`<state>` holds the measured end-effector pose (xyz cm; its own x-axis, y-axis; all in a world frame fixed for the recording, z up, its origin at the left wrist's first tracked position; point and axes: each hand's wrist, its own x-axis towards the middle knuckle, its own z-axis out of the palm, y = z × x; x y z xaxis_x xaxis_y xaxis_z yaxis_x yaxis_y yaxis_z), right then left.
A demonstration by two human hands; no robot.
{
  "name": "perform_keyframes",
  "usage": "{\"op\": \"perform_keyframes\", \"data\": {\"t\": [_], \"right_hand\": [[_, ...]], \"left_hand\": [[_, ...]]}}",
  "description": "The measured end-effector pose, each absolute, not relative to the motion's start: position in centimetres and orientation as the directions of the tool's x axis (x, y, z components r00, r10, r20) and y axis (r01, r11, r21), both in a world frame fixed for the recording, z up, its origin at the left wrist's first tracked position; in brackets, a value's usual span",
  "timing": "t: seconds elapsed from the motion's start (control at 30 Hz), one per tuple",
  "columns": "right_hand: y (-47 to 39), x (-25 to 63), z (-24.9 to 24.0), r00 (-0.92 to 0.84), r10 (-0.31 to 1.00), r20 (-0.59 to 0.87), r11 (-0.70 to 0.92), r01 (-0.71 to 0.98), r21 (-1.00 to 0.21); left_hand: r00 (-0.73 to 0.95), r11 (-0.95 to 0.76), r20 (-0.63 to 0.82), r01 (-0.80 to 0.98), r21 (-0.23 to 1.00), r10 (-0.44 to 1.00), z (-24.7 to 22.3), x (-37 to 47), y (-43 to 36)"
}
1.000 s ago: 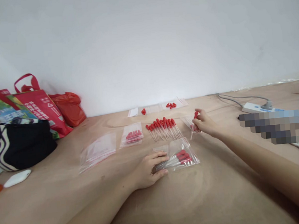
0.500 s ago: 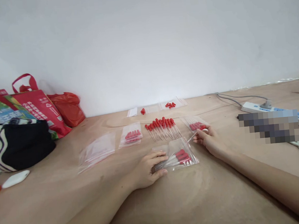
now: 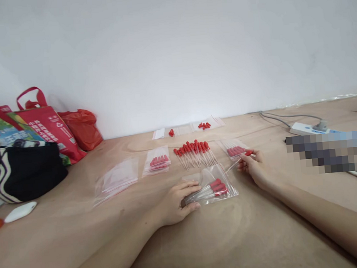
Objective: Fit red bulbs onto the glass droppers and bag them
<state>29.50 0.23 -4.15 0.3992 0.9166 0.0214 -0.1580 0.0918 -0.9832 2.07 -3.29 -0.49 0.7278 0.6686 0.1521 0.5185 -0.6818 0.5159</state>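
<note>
My left hand (image 3: 178, 200) is closed around the left end of a clear zip bag (image 3: 210, 173), thumb low and fingers on top. Inside that bag lie several droppers (image 3: 217, 185) with red rubber bulbs pointing right. My right hand (image 3: 254, 167) pinches another dropper (image 3: 248, 153) by its red bulb, to the right of the bag. Its thin clear tube slants down-left, the tip near the bag's upper right edge. Beyond the bag, a row of loose droppers (image 3: 195, 151) is fanned out on the wooden table (image 3: 188, 250), bulbs away from me.
Flat bags (image 3: 116, 177) and filled bags (image 3: 156, 160) lie left; another filled bag (image 3: 235, 149) sits near my right hand. Loose red bulbs (image 3: 204, 126) lie at the back. A power strip (image 3: 306, 129) is right, a black pouch (image 3: 34, 171) and shopping bags (image 3: 51, 130) left.
My right hand has moved slightly right with the dropper, away from the bag. My left hand and the bag stay about where they were.
</note>
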Motion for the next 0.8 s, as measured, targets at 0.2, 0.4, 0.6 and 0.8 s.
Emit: {"op": "perform_keyframes", "data": {"t": [0.2,0.4,0.6,0.8], "right_hand": [[-0.2,29.1,-3.5,0.384,0.922,0.045,0.096,-0.116,-0.989],[0.3,30.6,-2.9,0.486,0.864,0.133,0.175,-0.040,-0.984],[0.1,29.4,-3.6,0.420,0.896,0.146,0.183,-0.048,-0.982],[-0.2,29.1,-3.2,0.425,0.893,0.150,0.181,-0.033,-0.983]], "left_hand": [[0.734,-0.687,0.151,0.514,0.513,0.662,-0.5,2.1,-3.3],[0.733,-0.688,0.154,0.514,0.512,0.662,-0.6,2.0,-3.2],[0.736,-0.694,0.147,0.525,0.493,0.661,-0.7,2.0,-3.2],[0.727,-0.684,0.143,0.534,0.497,0.672,-0.6,2.0,-3.2]]}}
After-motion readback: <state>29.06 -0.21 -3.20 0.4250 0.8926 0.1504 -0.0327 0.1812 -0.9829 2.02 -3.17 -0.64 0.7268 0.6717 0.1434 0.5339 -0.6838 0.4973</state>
